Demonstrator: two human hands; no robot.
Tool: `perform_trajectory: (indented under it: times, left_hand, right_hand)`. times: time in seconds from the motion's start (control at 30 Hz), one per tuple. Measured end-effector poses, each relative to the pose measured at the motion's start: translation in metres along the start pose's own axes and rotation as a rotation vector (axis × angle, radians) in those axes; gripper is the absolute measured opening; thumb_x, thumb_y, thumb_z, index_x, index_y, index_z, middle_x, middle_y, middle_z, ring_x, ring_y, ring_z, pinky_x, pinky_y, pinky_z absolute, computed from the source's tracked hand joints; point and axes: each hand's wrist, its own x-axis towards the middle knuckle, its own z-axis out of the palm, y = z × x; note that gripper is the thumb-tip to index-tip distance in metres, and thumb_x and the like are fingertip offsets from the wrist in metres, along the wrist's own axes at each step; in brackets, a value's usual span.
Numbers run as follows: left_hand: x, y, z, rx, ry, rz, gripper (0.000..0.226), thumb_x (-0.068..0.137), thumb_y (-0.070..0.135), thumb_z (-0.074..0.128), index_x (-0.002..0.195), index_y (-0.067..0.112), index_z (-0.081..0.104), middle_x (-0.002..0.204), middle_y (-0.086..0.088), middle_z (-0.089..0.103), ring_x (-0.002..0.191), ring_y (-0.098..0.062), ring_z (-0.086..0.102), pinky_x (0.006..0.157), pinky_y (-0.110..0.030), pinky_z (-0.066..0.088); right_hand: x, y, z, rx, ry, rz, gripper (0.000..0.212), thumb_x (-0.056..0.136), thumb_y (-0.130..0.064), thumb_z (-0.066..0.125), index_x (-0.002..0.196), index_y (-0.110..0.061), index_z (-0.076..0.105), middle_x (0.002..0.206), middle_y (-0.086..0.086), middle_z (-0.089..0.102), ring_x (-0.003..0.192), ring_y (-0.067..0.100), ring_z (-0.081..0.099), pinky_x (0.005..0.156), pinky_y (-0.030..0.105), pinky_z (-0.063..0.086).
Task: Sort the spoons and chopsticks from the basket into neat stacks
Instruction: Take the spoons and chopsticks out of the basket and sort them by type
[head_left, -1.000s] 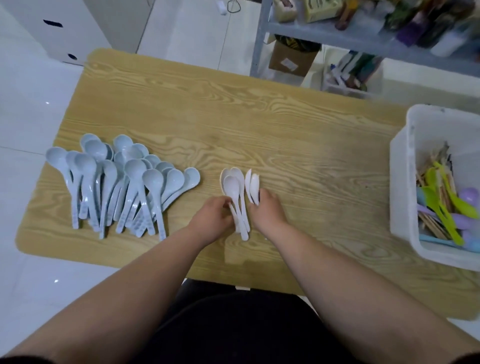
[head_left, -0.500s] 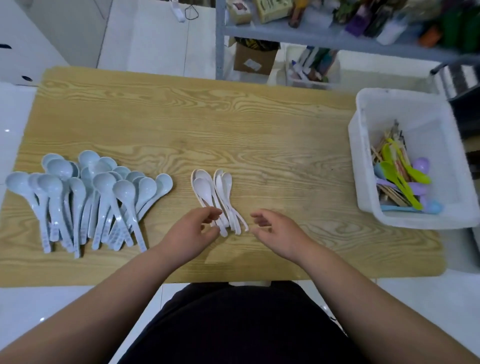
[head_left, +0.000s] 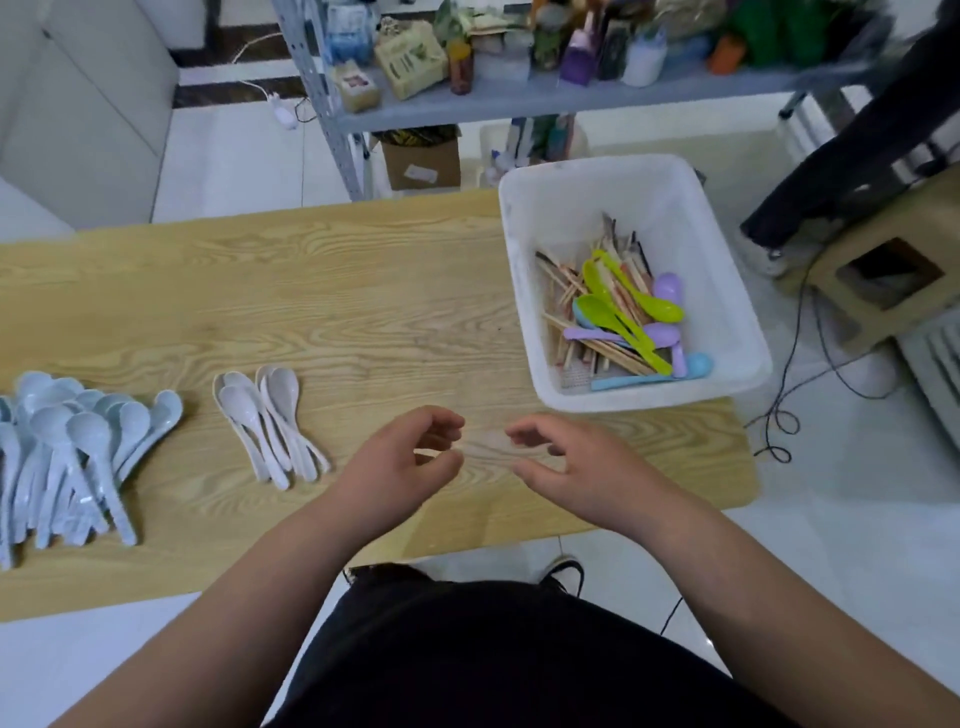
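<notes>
Left hand (head_left: 397, 470) right of white spoons (head_left: 270, 423)

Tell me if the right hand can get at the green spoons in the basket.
Probably yes: the right hand holds nothing, the white basket is open-topped, and the green spoons lie atop the chopsticks.

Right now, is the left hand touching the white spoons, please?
Apart: the head view shows bare table between the left hand and the white spoons.
</notes>
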Motion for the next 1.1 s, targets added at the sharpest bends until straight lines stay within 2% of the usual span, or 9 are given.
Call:
perform_trajectory:
  times: [0.17, 0.47, 0.6, 0.77, 0.93, 1.1]
  left_hand:
    - [0.007, 0.04, 0.049, 0.015, -0.028, 0.004, 0.025, 0.092, 0.013, 0.067, 0.113, 0.026, 0.064, 0.106, 0.009, 0.068, 0.097, 0.006, 0.062, 0.078, -0.007, 0.047]
    - [0.06, 0.08, 0.076, 0.054, -0.189, 0.12, 0.022, 0.092, 0.014, 0.066, 0.11, 0.028, 0.063, 0.105, 0.008, 0.067, 0.094, 0.001, 0.064, 0.082, -0.019, 0.052]
    - [0.089, 0.089, 0.087, 0.07, -0.227, 0.163, 0.023, 0.092, 0.015, 0.066, 0.114, 0.023, 0.063, 0.106, 0.009, 0.067, 0.095, 0.001, 0.063, 0.082, -0.02, 0.053]
    - [0.107, 0.093, 0.103, 0.089, -0.175, 0.125, 0.023, 0.092, 0.019, 0.066, 0.114, 0.026, 0.064, 0.106, 0.013, 0.066, 0.095, 0.004, 0.063, 0.082, -0.016, 0.051]
    - [0.123, 0.097, 0.122, 0.057, -0.046, 0.002, 0.021, 0.092, 0.021, 0.066, 0.112, 0.028, 0.063, 0.105, 0.014, 0.066, 0.095, 0.002, 0.064, 0.088, -0.028, 0.054]
    - [0.125, 0.104, 0.158, 0.087, 0.109, -0.129, 0.023, 0.094, 0.022, 0.063, 0.116, 0.026, 0.063, 0.109, 0.015, 0.063, 0.098, 0.004, 0.061, 0.09, -0.026, 0.053]
  right_hand:
    - [-0.028, 0.038, -0.039, 0.061, 0.024, 0.037, 0.032, 0.091, -0.034, 0.069, 0.121, -0.027, 0.066, 0.112, -0.017, 0.067, 0.107, -0.004, 0.061, 0.095, 0.026, 0.051]
    - [-0.041, 0.062, -0.077, 0.091, 0.127, 0.128, 0.029, 0.091, -0.034, 0.069, 0.12, -0.03, 0.065, 0.111, -0.016, 0.067, 0.105, -0.004, 0.061, 0.09, 0.018, 0.048]
    - [-0.043, 0.072, -0.084, 0.117, 0.136, 0.167, 0.028, 0.091, -0.033, 0.069, 0.119, -0.03, 0.065, 0.11, -0.016, 0.067, 0.104, -0.004, 0.062, 0.092, 0.02, 0.051]
    - [-0.027, 0.093, -0.106, 0.143, 0.124, 0.155, 0.028, 0.092, -0.029, 0.067, 0.12, -0.028, 0.066, 0.11, -0.019, 0.067, 0.104, -0.006, 0.062, 0.094, 0.021, 0.051]
    - [0.01, 0.124, -0.144, 0.071, -0.036, 0.031, 0.025, 0.094, -0.025, 0.063, 0.12, -0.027, 0.066, 0.111, -0.016, 0.067, 0.104, -0.008, 0.06, 0.085, 0.006, 0.045]
    - [0.049, 0.153, -0.174, -0.047, -0.179, -0.135, 0.025, 0.096, -0.027, 0.062, 0.121, -0.026, 0.065, 0.113, -0.016, 0.065, 0.101, -0.005, 0.058, 0.083, 0.008, 0.04]
